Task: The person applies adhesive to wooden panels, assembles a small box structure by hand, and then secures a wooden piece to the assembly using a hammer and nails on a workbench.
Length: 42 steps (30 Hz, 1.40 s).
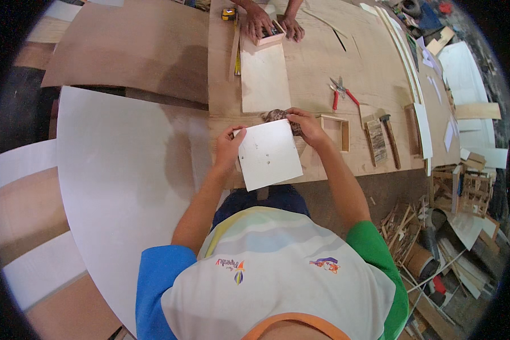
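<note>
Both hands, the left hand (228, 148) and right hand (305, 126), clamp the white square panel (269, 154) at the surface's (306, 73) near edge, an empty wooden frame (335, 131) at three o'clock.

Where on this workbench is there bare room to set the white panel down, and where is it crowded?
Bare plywood lies beyond the red-handled pliers, and the big white sheet left of the left hand is open. It is crowded right of the right hand: small wooden frame, hammer. Both hands hold the white panel.
</note>
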Available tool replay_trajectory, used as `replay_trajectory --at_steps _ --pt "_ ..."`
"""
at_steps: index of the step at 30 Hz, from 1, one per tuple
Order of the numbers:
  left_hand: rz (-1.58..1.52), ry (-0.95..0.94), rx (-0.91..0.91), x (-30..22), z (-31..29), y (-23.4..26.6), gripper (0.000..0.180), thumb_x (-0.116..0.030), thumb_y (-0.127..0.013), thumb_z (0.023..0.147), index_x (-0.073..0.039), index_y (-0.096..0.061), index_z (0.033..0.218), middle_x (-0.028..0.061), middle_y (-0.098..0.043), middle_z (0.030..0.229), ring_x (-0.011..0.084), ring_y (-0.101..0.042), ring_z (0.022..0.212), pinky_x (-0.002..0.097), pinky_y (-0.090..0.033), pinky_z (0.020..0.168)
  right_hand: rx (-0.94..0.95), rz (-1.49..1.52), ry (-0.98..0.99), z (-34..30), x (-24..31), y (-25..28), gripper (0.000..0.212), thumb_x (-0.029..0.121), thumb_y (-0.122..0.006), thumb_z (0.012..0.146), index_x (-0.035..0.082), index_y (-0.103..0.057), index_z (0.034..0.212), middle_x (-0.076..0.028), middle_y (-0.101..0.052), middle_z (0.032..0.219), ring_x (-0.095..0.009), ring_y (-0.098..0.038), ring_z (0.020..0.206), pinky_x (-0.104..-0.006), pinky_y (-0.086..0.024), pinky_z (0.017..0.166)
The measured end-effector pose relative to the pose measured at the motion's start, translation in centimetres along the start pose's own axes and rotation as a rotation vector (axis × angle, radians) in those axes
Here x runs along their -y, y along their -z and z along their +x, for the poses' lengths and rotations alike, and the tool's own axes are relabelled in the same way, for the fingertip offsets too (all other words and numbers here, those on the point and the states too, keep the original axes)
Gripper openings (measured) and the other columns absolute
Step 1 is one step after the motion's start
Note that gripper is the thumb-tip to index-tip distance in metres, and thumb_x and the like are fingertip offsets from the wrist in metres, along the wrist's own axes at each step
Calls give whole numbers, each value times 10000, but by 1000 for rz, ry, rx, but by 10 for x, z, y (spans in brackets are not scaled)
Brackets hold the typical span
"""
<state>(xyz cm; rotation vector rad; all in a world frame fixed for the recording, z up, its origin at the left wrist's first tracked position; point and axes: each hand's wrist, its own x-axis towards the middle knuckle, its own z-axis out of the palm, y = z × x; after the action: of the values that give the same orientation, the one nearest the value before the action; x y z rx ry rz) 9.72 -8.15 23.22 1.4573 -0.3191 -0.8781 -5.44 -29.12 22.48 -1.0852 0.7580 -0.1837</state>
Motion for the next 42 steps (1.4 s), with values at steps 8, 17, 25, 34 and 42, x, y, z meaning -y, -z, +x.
replay_trajectory --at_steps 8,17,25,34,42 --pt "53 -19 -84 13 0 -4 225 -173 -664 869 -27 -587 1021 24 -605 793 59 -507 652 217 -394 548 625 -577 -275 45 54 -27 315 262 -638 836 10 -656 1023 -44 -644 987 -132 -565 880 -275 -443 794" --pt "64 -102 -221 21 -3 -4 286 -188 -677 861 -23 -538 1049 55 -624 820 75 -563 703 225 -427 579 1092 -1042 -494 75 60 -118 366 327 -670 817 28 -653 1027 -24 -610 883 -117 -530 811 -281 -418 716" --pt "125 -35 -209 14 -4 -5 292 -206 -679 862 -1 -583 1046 68 -644 857 88 -585 741 222 -449 619 1178 -883 -463 86 59 -108 320 250 -694 801 37 -634 1032 22 -586 776 -77 -515 682 -241 -411 591" --pt "-19 14 -121 21 1 -1 317 -229 -677 864 17 -582 1039 78 -639 872 119 -601 758 244 -481 661 956 -565 -392 116 61 -68 288 145 -658 843 -16 -614 1077 -44 -659 930 -103 -604 816 -261 -490 723" --pt "-146 27 -146 17 -3 -4 288 -227 -641 890 11 -588 1044 69 -637 872 111 -600 753 241 -476 659 598 -613 118 118 66 -70 263 131 -630 855 -5 -621 1080 -19 -634 907 -96 -558 833 -249 -458 754"
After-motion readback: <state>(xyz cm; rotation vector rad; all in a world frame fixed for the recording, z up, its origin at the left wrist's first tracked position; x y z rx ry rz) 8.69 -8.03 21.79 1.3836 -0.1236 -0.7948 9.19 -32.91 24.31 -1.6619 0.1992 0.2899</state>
